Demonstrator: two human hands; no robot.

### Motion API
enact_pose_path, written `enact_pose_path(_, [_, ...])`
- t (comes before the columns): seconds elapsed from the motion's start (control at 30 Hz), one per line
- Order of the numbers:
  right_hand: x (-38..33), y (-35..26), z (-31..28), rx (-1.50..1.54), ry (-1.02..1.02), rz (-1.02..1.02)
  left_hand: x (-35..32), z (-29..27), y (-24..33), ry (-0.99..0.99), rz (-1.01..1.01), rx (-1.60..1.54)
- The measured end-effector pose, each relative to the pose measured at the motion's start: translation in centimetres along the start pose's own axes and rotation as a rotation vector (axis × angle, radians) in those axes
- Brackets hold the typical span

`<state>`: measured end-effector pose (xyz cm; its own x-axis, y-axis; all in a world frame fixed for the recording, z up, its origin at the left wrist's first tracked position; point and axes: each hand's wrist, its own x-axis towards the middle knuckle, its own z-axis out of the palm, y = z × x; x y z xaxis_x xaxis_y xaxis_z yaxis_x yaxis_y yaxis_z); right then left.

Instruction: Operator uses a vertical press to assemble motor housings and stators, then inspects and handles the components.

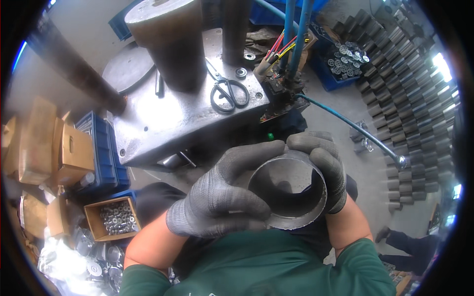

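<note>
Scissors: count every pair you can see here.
1. The scissors lie on the grey metal machine plate, beyond the metal ring held in both gloved hands. Others could be hidden behind the machine columns.

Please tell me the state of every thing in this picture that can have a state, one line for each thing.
metal ring: held up in both hands, open end toward the camera, hollow inside.
left hand: gloved, closed on the ring's left side.
right hand: gloved, fingers curled over the ring's top and right rim.
scissors: lying flat on the metal press table, blades shut.
cardboard box: open, filled with small metal parts.
</note>
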<state>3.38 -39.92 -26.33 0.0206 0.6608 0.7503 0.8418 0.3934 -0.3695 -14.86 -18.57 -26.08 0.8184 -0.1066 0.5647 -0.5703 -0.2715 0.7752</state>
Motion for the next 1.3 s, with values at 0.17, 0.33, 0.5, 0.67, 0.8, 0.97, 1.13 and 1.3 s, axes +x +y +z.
enact_pose_path(0.17, [-0.2, -1.3, 0.7, 0.159, -0.069, 0.294, -0.4, 0.2, -0.1, 0.106, -0.092, -0.114])
enact_pose_path(0.33, [0.0, -1.9, 2.6, 0.183, -0.035, 0.394, 1.0, 1.8, 0.8, 0.158, -0.058, 0.339])
enact_pose_path(0.5, [-0.4, -1.4, 3.3, 0.200, -0.002, 0.526, 0.3, 2.7, -0.5, 0.260, -0.110, 0.229])
enact_pose_path(0.67, [-1.2, -1.3, 4.2, 0.264, 0.031, 0.538, -0.5, 2.9, -1.5, 0.335, -0.050, 0.074])
enact_pose_path(0.8, [-0.4, -1.6, 3.3, 0.192, -0.026, 0.580, -0.7, 2.8, -1.4, 0.349, -0.090, -0.028])
enact_pose_path(0.97, [-1.1, -0.9, 4.3, 0.029, 0.000, 0.518, -0.1, 4.4, 0.1, 0.431, -0.351, -0.086])
enact_pose_path(1.13, [-0.5, -0.9, 4.0, -0.063, -0.003, 0.467, -0.5, 5.1, -1.3, 0.516, -0.300, -0.059])
enact_pose_path(1.3, [-0.6, -1.0, 3.6, -0.076, 0.002, 0.473, -0.5, 4.7, -0.7, 0.741, -0.296, -0.591])
